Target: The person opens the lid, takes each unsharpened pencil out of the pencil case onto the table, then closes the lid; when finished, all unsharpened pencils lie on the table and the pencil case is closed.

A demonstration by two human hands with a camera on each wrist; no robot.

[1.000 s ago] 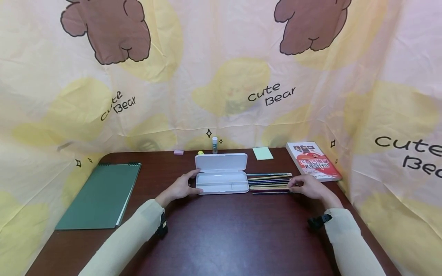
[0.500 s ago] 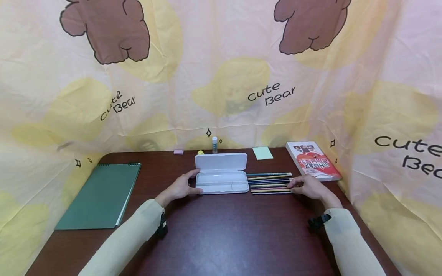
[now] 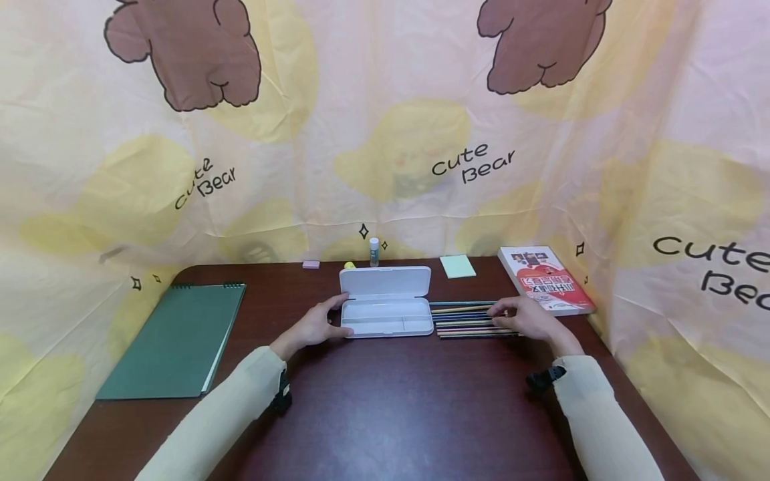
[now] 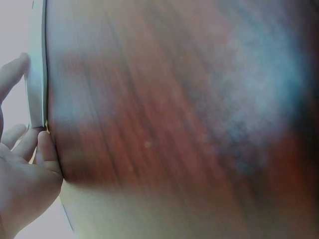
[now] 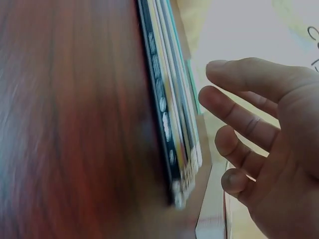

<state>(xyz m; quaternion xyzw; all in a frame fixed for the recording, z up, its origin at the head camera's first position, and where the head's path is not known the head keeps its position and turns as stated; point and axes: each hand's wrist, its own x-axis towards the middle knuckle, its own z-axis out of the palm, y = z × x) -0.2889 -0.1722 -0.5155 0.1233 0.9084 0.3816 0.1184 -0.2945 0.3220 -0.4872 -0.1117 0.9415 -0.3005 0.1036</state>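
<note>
An open white pencil case [image 3: 385, 319] lies at the table's middle, lid [image 3: 385, 282] folded back, tray empty. My left hand [image 3: 313, 327] rests against its left end, index finger and thumb spanning that end; in the left wrist view the fingers [image 4: 22, 149] lie fairly straight along the case's edge [image 4: 36, 74]. A tight row of several coloured pencils [image 3: 463, 321] lies just right of the case. My right hand [image 3: 523, 321] is over their right ends. In the right wrist view this hand [image 5: 259, 144] is spread, holding nothing beside the pencils [image 5: 167, 109].
A green spiral notebook [image 3: 174, 341] lies at the left. A red-covered book [image 3: 544, 280] sits at the right rear. Green sticky notes [image 3: 457, 267], a small bottle [image 3: 374, 252], a yellow item [image 3: 349, 266] and a pink eraser [image 3: 311, 265] line the back. A bear-print cloth encloses the dark wooden table [image 3: 391, 407].
My right hand has slid left over the pencils' right ends, and the pencils lie bunched closer together. The left hand and the case have not moved.
</note>
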